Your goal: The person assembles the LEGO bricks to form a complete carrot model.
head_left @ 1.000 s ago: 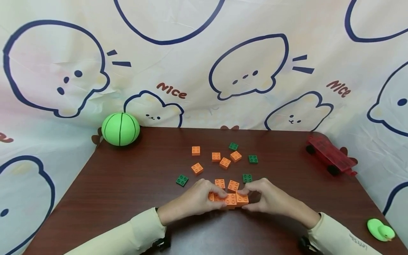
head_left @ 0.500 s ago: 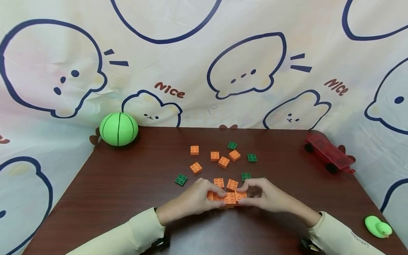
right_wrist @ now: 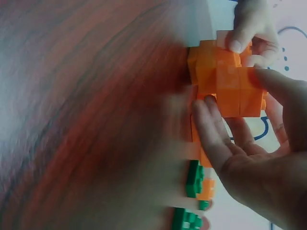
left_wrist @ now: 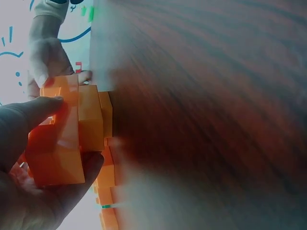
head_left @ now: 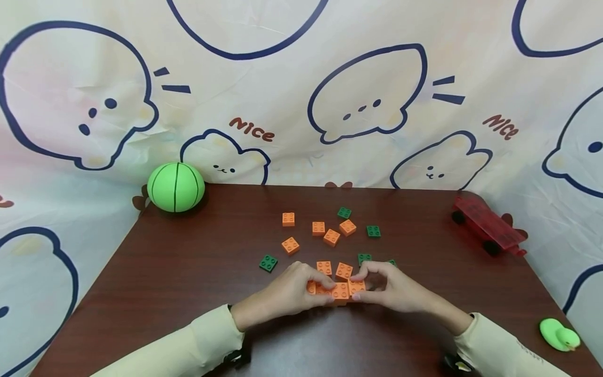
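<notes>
Several orange toy building bricks (head_left: 340, 291) are stacked into a low block in front of the person, with studs on top. The left hand (head_left: 293, 289) grips the block's left end, its thumb across the top; in the left wrist view the stacked bricks (left_wrist: 55, 155) show layers stepping down to the table. At the right end, the right hand (head_left: 397, 287) pinches an orange brick (head_left: 356, 287) between thumb and index finger. That brick (right_wrist: 250, 98) sits flush against its neighbour in the right wrist view. The left fingers hide part of the block.
Loose orange bricks (head_left: 332, 237) and green bricks (head_left: 268, 263) lie beyond the hands; two orange ones sit just behind the block. A green ball (head_left: 176, 187) stands back left, a red toy car (head_left: 490, 225) back right, and a green duck (head_left: 559, 335) at the right edge.
My right thumb has moved in and up against the end brick, narrowing the right hand's grip. The left hand keeps its hold. The head view has shifted slightly.
</notes>
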